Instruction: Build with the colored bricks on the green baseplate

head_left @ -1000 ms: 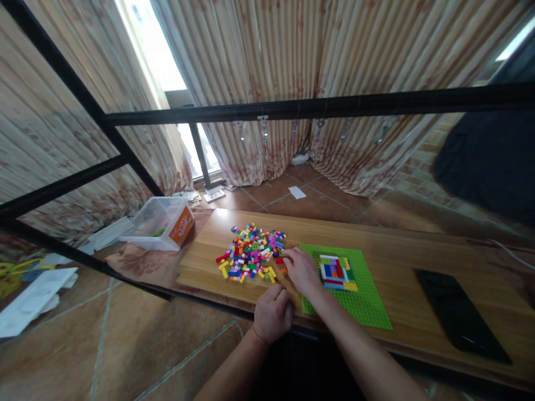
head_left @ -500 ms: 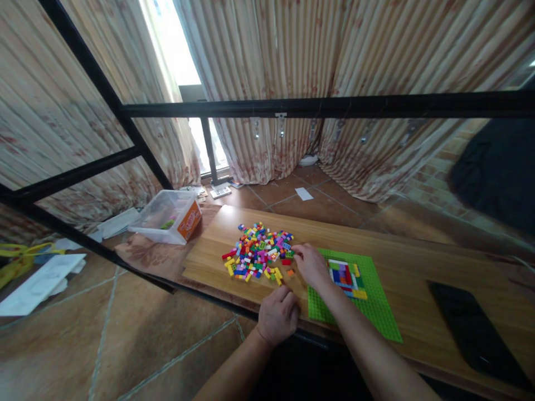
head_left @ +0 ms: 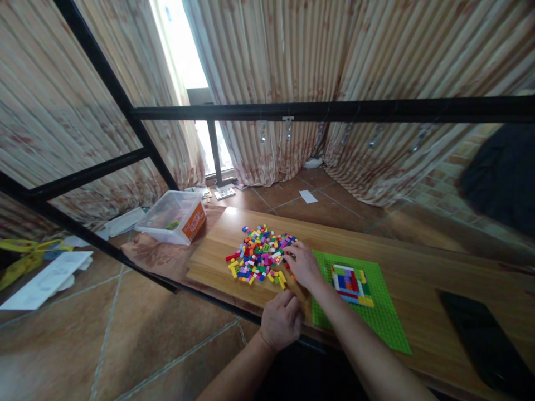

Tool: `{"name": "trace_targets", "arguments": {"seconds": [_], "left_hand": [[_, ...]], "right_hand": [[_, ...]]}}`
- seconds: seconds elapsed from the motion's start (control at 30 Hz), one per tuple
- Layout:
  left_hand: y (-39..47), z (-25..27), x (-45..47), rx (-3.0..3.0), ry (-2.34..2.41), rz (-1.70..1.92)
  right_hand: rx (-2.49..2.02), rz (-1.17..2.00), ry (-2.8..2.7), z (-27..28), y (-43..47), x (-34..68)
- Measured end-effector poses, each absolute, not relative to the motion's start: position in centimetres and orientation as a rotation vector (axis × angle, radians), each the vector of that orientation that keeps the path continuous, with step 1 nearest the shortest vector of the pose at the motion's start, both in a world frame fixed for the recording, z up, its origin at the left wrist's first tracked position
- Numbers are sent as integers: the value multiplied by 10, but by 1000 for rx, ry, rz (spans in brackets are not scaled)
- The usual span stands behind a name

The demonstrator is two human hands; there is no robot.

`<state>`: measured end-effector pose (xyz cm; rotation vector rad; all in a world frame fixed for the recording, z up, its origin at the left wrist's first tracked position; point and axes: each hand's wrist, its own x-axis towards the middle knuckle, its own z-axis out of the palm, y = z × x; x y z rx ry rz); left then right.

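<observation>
A heap of small coloured bricks (head_left: pixel 254 259) is spread over the left part of the wooden table. At the heap's right edge is my right hand (head_left: pixel 304 266), palm down, fingertips among the bricks and slightly apart; I see nothing gripped. Closer to me, my left hand (head_left: pixel 282 321) rests at the table's front edge with its fingers curled in; whatever is inside them, if anything, is hidden. Right of my right hand lies a green baseplate (head_left: pixel 382 301), partly covered by my right forearm. On it sits a roughly square build of coloured bricks (head_left: pixel 351 284) with a white and yellow border.
A clear plastic box (head_left: pixel 161 225) with an orange label stands left of the wooden table (head_left: pixel 334 234). A dark flat phone-like object (head_left: pixel 480 340) lies at the right. A black metal rail (head_left: pixel 251 113) runs across in front of the curtains.
My right hand has moved slightly left, further over the edge of the brick heap. My left hand stays curled by the table edge. The whole view has shifted a little.
</observation>
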<state>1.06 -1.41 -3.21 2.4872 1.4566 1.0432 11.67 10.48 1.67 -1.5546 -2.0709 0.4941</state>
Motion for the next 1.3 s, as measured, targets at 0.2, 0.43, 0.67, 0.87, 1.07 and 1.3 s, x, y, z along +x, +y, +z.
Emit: {"name": "trace_targets", "arguments": {"seconds": [0.2, 0.43, 0.67, 0.87, 1.07, 1.3], "left_hand": [[-14, -32, 10, 2486, 1439, 1052], [-14, -29, 8, 2469, 1422, 1043], [-12, -28, 5, 2492, 1408, 1045], [-11, -26, 4, 2506, 1407, 1035], [-10, -25, 4, 2505, 1401, 1034], [-10, -24, 4, 2517, 1405, 1039]], "right_hand": [[-1640, 495, -2003, 7, 108, 136], [-1854, 385, -1983, 15, 116, 134], [-1922, 420, -1933, 31, 114, 120], [-1645, 530, -1693, 37, 94, 122], [-1471, 857, -1317, 27, 58, 133], [-1451, 906, -942, 21, 9, 194]]}}
